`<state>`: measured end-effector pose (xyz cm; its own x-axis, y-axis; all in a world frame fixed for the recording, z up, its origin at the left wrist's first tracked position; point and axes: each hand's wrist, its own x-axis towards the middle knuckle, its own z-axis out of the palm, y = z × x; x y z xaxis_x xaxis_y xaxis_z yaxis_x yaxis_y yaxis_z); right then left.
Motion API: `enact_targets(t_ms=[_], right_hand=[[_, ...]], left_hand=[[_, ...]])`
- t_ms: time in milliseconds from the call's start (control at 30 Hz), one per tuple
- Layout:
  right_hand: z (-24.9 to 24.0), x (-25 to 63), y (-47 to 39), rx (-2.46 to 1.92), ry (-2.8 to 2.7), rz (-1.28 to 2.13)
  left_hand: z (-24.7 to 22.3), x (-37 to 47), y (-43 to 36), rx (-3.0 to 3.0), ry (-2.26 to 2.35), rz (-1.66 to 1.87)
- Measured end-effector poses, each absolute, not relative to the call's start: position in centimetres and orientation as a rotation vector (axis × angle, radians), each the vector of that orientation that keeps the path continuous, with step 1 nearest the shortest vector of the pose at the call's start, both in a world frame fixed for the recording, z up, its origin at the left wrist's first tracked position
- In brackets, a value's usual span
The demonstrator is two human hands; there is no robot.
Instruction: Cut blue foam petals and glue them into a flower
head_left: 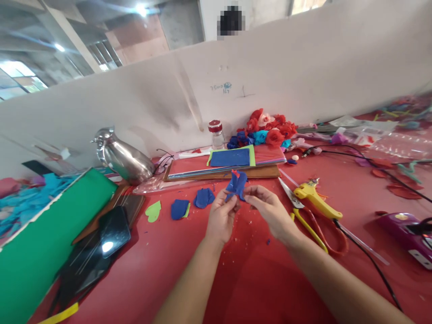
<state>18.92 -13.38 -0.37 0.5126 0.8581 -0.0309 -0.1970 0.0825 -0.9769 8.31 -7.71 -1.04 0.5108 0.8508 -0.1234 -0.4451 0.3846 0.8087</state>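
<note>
Between my hands is a blue paper flower (237, 183), partly formed, with a bit of red at its top. My left hand (222, 211) is closed around its lower part. My right hand (266, 204) pinches the flower's right edge between thumb and fingers. To the left on the red table lie blue petal pieces (204, 198), another blue petal stack (179, 209) with green showing at its edge, and a light green heart-shaped piece (153, 211). Right of my hands are scissors (300, 207) and a yellow glue gun (317, 200).
Behind my hands lie stacked colored sheets (231, 157), finished paper flowers (275, 130) and a lidded glass jar (216, 135). A metal jug (124, 155), a phone (114, 230) and a green box (50, 243) stand left. A purple power strip (407, 234) and black cable lie right.
</note>
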Motion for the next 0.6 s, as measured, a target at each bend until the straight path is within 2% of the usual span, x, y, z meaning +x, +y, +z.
enact_targets(t_ms=[600], right_hand=[[-1.1, 19.1, -13.3, -1.218, -0.852, 0.964]], left_hand=[[-0.3, 8.4, -8.2, 0.805, 0.606, 0.931]])
